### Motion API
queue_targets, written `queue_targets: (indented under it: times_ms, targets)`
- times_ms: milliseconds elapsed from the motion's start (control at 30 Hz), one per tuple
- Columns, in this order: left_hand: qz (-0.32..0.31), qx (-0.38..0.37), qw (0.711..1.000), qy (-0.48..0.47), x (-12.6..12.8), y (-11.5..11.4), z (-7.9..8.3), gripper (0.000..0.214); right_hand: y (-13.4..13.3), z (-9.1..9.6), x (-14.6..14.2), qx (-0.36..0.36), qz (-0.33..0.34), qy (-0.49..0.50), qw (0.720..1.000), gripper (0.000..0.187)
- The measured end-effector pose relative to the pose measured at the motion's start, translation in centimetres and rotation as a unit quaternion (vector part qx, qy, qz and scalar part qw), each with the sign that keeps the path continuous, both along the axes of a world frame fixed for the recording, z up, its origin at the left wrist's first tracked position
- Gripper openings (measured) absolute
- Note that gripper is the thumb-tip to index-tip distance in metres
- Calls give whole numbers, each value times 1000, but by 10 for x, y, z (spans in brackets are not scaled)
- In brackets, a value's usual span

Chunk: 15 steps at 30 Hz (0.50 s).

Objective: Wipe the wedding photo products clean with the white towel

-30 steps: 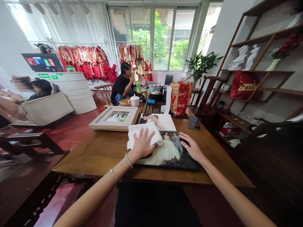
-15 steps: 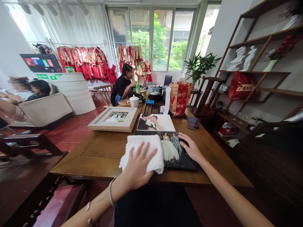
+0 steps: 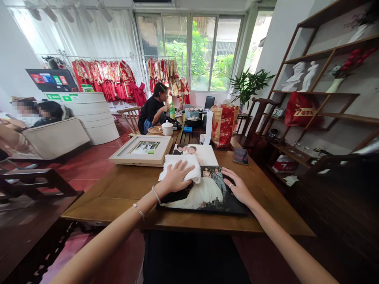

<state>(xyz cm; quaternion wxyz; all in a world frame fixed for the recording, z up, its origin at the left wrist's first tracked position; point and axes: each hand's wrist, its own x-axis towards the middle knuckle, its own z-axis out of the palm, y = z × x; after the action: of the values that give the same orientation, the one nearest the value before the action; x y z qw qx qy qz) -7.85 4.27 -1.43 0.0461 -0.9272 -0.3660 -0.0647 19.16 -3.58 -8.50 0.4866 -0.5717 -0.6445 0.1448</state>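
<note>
My left hand [image 3: 177,175] lies with spread fingers on top of a folded white cloth [image 3: 194,162], pressing it against the upper left of a dark wedding photo panel [image 3: 204,195]. On that panel's right edge rests my right hand [image 3: 240,187], open, its fingers stretched out and a ring on one. The panel shows a couple and a long pale gown, and lies flat on the wooden table [image 3: 118,197]. Just behind it, partly covered by the cloth, is a lighter wedding photo [image 3: 205,154].
A white-framed picture [image 3: 122,152] lies to the left. A small dark square item [image 3: 240,156] sits at right. Farther back are a lidded white cup [image 3: 166,129], a red paper bag [image 3: 223,126] and a seated person [image 3: 152,108]. Shelves [image 3: 319,92] stand at right.
My left hand has slid the white cloth away from me to the panel's far left part, uncovering the gown and lower left of the photo. My right hand has stayed at the right edge.
</note>
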Motion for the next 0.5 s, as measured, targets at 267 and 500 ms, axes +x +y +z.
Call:
queue_targets:
  times_ms: [267, 500]
  targets:
    - [-6, 3, 1000, -4, -9, 5, -8, 55, 1, 0, 1, -4, -4, -5, 1000, 34]
    - [-38, -39, 998, -3, -32, -65, 4, 68, 3, 7, 4, -7, 3, -3, 1000, 34]
